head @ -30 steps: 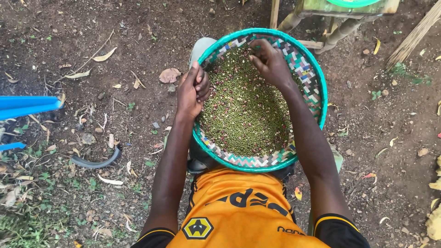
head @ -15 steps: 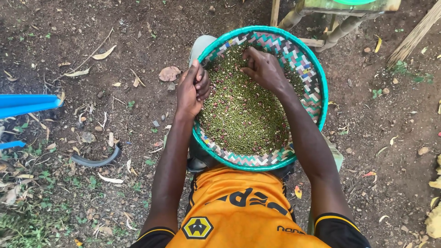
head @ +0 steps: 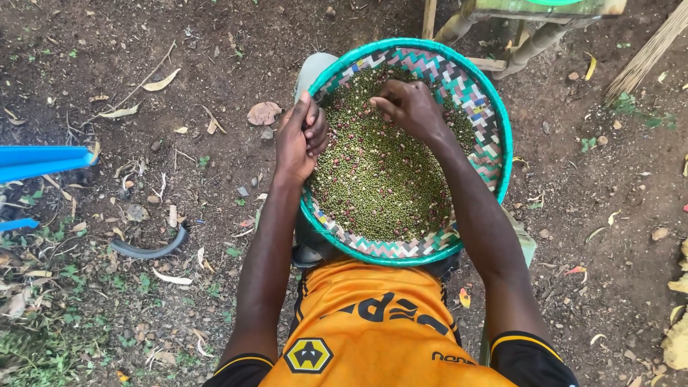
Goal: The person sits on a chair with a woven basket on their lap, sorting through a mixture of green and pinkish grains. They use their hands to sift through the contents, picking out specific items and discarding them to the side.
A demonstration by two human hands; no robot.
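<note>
A round woven basket tray [head: 494, 154] with a teal rim rests on my lap, filled with small green and reddish-brown beans [head: 380, 179]. My left hand [head: 301, 136] grips the tray's left rim, fingers curled over the edge. My right hand [head: 408, 107] lies on the beans in the upper middle of the tray, fingers bent and pinched together among them; whether it holds any beans I cannot tell.
Bare dirt ground with dry leaves and pebbles surrounds me. A blue plastic object [head: 43, 161] juts in at the left edge. Wooden stool legs [head: 523, 43] stand behind the tray. A curved dark strip [head: 147, 249] lies on the ground at left.
My right hand has slid from the tray's upper right toward its upper middle across the beans. My left hand stays on the rim.
</note>
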